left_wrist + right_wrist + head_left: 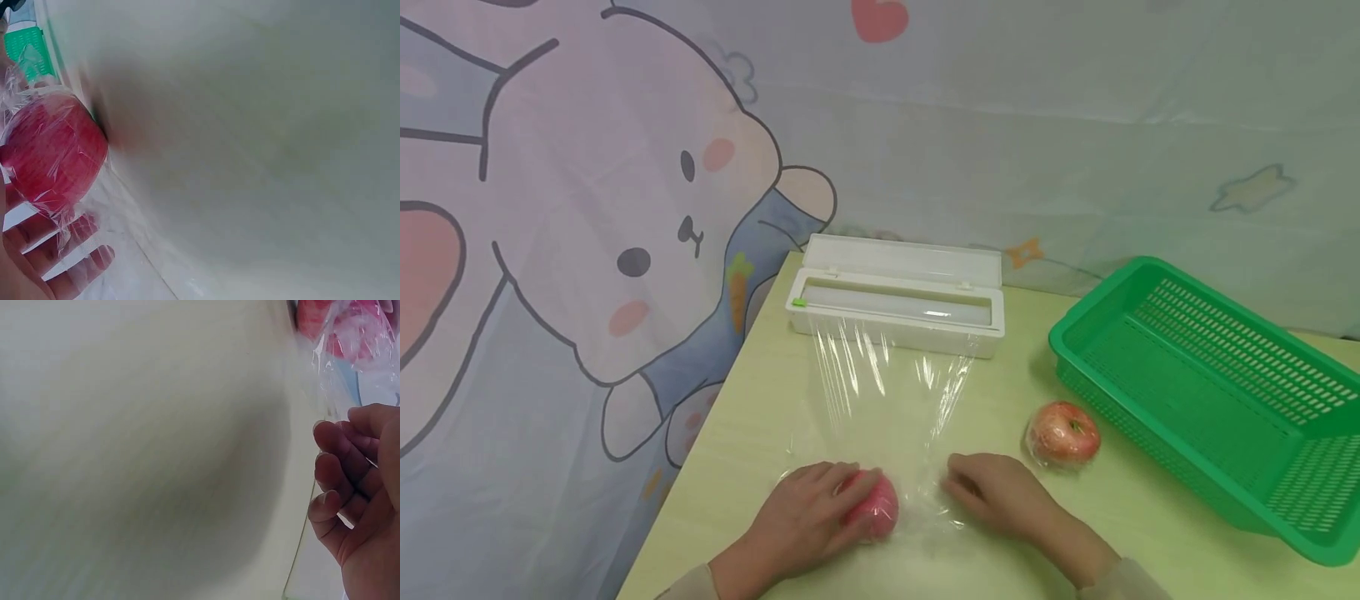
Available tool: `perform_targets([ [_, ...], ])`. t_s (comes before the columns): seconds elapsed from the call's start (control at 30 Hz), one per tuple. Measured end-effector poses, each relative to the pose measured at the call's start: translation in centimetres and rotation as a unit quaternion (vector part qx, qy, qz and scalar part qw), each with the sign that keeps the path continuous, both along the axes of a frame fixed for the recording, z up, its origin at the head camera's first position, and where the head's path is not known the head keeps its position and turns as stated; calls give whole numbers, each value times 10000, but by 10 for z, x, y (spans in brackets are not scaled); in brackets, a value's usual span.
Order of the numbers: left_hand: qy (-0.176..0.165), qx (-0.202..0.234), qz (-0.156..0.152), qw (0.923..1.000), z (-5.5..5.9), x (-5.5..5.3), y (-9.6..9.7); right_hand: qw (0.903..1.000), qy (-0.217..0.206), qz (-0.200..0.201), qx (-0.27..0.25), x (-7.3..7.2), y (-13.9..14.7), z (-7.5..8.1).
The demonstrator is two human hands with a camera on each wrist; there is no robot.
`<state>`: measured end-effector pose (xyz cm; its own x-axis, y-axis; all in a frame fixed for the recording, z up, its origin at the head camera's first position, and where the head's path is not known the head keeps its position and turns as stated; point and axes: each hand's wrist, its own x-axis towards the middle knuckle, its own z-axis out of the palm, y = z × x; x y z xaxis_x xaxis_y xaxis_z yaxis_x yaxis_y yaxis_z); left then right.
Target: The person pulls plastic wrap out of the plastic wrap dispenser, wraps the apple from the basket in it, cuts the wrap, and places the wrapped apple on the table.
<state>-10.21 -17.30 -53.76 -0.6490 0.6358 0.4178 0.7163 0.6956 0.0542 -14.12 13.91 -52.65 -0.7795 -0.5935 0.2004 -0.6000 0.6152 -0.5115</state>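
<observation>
A red apple [878, 505] lies on the table under clear plastic wrap [880, 400]. My left hand [808, 512] holds this apple from its left side; in the left wrist view the film clings in creases around the apple [56, 150], with several fingers spread beyond it. To the right, my right hand [1000, 493] pinches the film's edge between thumb and curled fingers, apart from the apple. The right wrist view shows the hand [362, 481] with film stretching up toward the apple. The sheet runs back to a white wrap dispenser [895, 332], whose lid stands up.
Another apple [1063, 435], covered in film, sits right of my right hand. Beside it stands a green plastic basket [1165, 425] with slotted sides. Behind the pale yellow table [737, 442] hangs a cartoon-printed cloth [1037, 125].
</observation>
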Motion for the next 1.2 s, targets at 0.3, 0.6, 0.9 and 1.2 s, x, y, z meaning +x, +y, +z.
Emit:
perform_targets([
  [0.3,-109,103,-42,9999,1,1,0,9980,331,-247,-469,30,14,-5],
  [0.6,-171,69,-61,9998,1,0,1,9975,82,-372,-594,45,25,-16],
  [0.9,-173,10,-140,9998,2,-1,1,9954,618,-603,415,32,32,1],
  [1.2,-68,-99,9,9999,3,4,1,9924,1096,423,359,34,-32,37],
])
